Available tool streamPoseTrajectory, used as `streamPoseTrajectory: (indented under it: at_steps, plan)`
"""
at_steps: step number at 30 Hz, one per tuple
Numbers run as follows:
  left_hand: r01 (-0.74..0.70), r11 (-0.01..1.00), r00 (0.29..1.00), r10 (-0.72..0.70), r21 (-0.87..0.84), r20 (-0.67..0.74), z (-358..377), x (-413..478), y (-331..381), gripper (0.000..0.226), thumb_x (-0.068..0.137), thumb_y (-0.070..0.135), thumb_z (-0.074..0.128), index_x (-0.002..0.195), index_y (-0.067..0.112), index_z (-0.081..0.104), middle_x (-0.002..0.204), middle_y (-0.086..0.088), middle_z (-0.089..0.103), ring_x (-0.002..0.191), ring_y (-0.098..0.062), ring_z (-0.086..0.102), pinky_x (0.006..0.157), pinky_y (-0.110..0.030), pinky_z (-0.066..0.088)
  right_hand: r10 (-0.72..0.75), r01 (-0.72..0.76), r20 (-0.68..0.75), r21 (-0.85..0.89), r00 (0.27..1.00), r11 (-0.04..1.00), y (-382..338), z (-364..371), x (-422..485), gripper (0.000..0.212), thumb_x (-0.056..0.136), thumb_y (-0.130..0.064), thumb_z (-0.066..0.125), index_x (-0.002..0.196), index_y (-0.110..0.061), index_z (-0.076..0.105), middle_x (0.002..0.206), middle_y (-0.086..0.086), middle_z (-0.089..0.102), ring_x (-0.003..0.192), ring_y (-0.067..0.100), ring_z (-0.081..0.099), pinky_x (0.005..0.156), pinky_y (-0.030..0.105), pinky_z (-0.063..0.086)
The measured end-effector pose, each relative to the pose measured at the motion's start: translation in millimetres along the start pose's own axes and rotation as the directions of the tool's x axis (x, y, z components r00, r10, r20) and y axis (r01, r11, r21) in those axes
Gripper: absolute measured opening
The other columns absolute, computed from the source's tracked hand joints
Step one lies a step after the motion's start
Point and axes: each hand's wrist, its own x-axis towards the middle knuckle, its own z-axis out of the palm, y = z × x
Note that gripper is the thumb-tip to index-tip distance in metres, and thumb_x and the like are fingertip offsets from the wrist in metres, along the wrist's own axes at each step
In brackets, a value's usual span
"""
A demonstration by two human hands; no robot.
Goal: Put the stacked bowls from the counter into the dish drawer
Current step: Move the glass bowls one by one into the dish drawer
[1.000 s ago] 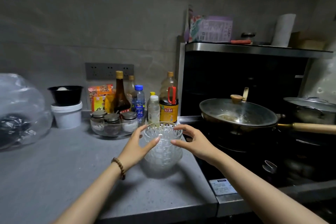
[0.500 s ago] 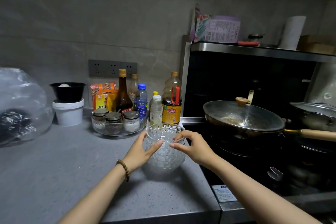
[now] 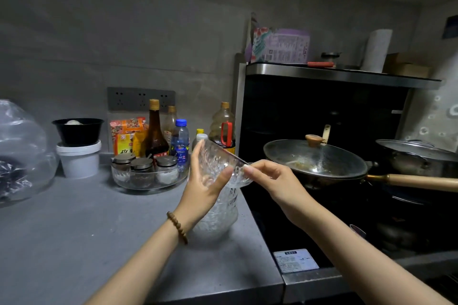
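Observation:
A stack of clear cut-glass bowls (image 3: 218,218) stands on the grey counter (image 3: 74,230) by its right edge. The top glass bowl (image 3: 220,163) is lifted off the stack and tilted, its opening facing up and to the right. My left hand (image 3: 203,181) cups this bowl from the left and below. My right hand (image 3: 270,178) pinches its right rim between thumb and fingers. The dish drawer is not in view.
A round tray of spice jars (image 3: 148,173) and several bottles (image 3: 155,131) stand just behind the stack. A lidded wok (image 3: 314,161) with a long wooden handle sits on the stove at right. A white tub (image 3: 78,158) and plastic bag (image 3: 22,151) are at left.
Both hands were around the whole stack on the counter; now the top bowl has been raised off the stack and tipped sideways. The camera has shifted a little.

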Motion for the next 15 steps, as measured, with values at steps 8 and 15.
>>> streamPoseTrajectory:
  at_steps: [8,15]
  plan:
    - [0.015,0.981,0.994,0.005,-0.191,0.106,80,-30,23,0.082,0.068,0.053,0.063,0.136,0.054,0.017,0.138,0.034,0.026,0.119,0.006,0.044,0.096,-0.033,0.047,0.110,-0.110,-0.022,-0.014,0.994,0.994,-12,-66,-73,0.034,0.076,-0.043,0.067,0.095,-0.018,0.077,0.101,-0.006,0.076,0.097,-0.003,0.067,0.069,-0.001,0.044]
    - [0.412,0.872,0.838,-0.246,-0.266,0.488,165,-77,7,0.071,0.058,0.066,0.064,0.119,0.061,0.029,0.127,0.010,0.052,0.100,-0.009,0.066,0.068,-0.020,0.056,0.188,-0.192,-0.059,-0.087,0.981,0.978,6,-135,-153,0.028,0.077,-0.039,0.065,0.092,-0.020,0.079,0.099,0.000,0.076,0.097,0.007,0.070,0.078,0.008,0.048]
